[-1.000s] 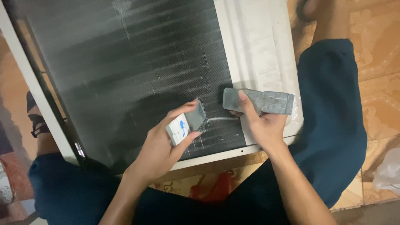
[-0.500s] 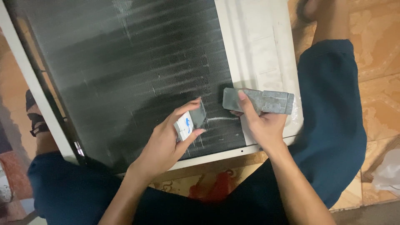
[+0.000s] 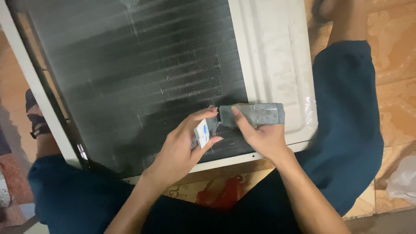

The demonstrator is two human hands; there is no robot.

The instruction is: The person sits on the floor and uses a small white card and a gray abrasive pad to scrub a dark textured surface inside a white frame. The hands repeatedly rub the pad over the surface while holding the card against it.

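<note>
On an orange tiled floor (image 3: 394, 65), both hands pinch grey blocks (image 3: 255, 115) over a dark finned panel (image 3: 130, 78).

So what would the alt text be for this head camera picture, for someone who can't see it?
A seated person's left hand holds a small white and blue piece beside a grey metal bracket gripped by the right hand. Both hover over the dark finned coil of a white air conditioner unit lying on an orange tiled floor.

Black finned coil (image 3: 130, 73) with fine horizontal lines, white frame (image 3: 277, 56). Grey metal bracket (image 3: 260, 115), dull and smudged. Small white box (image 3: 202, 133) with a blue mark, maybe a label. Dark teal trousers (image 3: 346, 130). Orange-tan mottled floor tiles (image 3: 394, 52).
</note>
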